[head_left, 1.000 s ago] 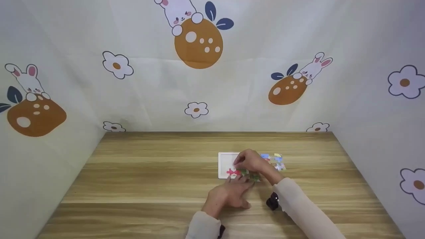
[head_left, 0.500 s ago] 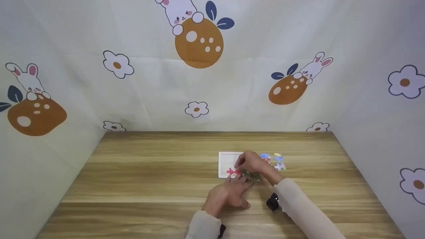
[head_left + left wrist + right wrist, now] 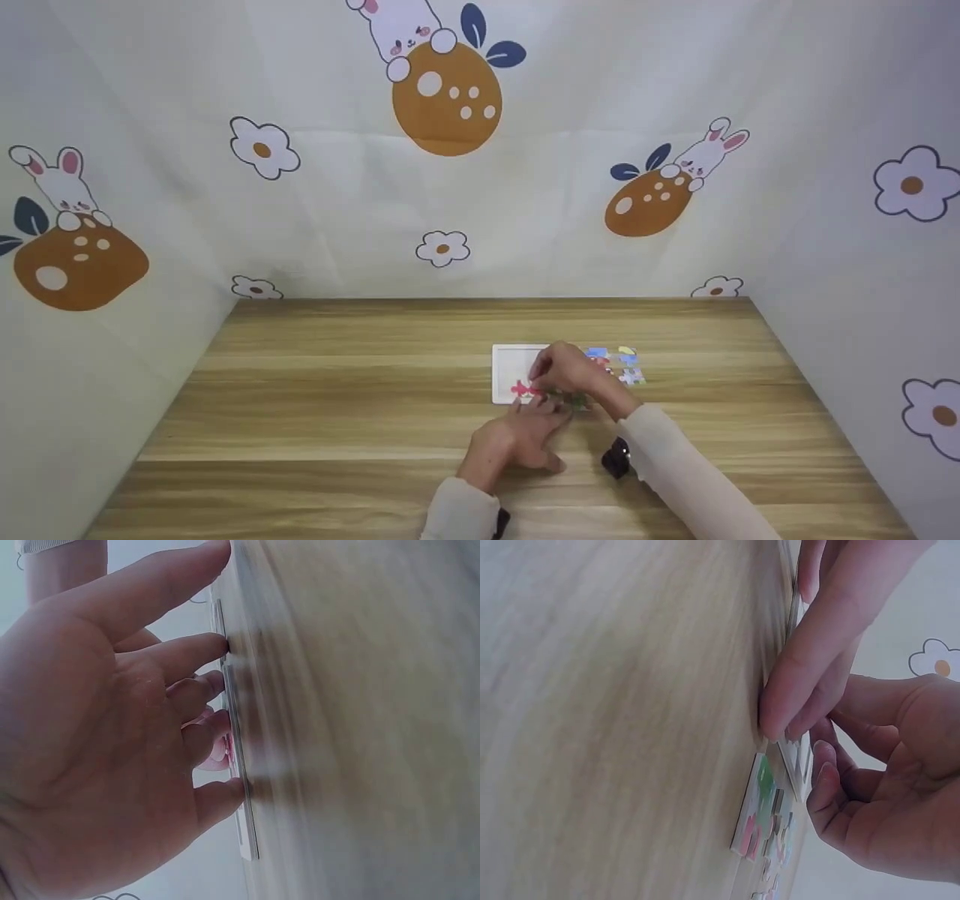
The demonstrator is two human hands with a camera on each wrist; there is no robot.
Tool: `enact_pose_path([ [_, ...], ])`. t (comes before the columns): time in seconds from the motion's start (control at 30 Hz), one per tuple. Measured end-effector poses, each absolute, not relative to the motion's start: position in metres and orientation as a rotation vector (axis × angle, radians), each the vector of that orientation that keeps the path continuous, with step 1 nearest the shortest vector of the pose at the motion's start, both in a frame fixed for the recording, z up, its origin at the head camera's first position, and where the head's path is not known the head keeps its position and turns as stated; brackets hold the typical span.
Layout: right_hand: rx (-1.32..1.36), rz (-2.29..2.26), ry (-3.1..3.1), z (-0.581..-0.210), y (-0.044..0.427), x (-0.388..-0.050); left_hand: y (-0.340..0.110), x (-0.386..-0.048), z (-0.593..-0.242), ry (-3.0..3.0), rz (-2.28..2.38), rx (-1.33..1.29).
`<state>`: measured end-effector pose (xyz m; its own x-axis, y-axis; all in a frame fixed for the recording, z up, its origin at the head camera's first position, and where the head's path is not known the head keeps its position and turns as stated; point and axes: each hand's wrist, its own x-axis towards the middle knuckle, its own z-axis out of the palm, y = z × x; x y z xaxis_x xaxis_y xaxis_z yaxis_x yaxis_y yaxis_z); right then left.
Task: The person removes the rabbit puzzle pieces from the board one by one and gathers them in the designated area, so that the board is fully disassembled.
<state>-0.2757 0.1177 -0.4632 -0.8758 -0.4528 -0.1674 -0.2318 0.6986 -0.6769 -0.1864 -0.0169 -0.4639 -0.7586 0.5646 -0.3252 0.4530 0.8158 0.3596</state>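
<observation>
A white puzzle tray lies on the wooden table, with a red puzzle piece in its near part. My left hand rests with spread fingers on the tray's near edge and beside it; in the left wrist view its fingertips touch the tray's side. Over the tray, my right hand has its thumb and fingers curled together at the red piece, pinching a puzzle piece that they mostly hide. In the right wrist view the right hand reaches in close to the left fingers.
Several loose puzzle pieces with blue, yellow and red print lie right of the tray. A green and pink piece lies by the tray's edge in the right wrist view. A patterned cloth stands behind and beside the table.
My right fingertips have come down slightly toward the near side of the tray, closer to the red piece. My left hand stays where it was.
</observation>
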Motion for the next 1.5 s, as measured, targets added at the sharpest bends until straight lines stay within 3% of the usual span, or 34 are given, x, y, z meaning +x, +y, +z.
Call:
enact_pose_path([
  [0.8,-0.59,-0.979,2.52,-0.4655,0.1163,-0.2773,-0.017,-0.1829,-0.461,2.576,0.358,0.768],
  [1.5,-0.458,-1.018,2.528,-0.4632,0.1092,-0.2743,-0.0151,-0.186,-0.4611,2.594,0.374,0.757],
])
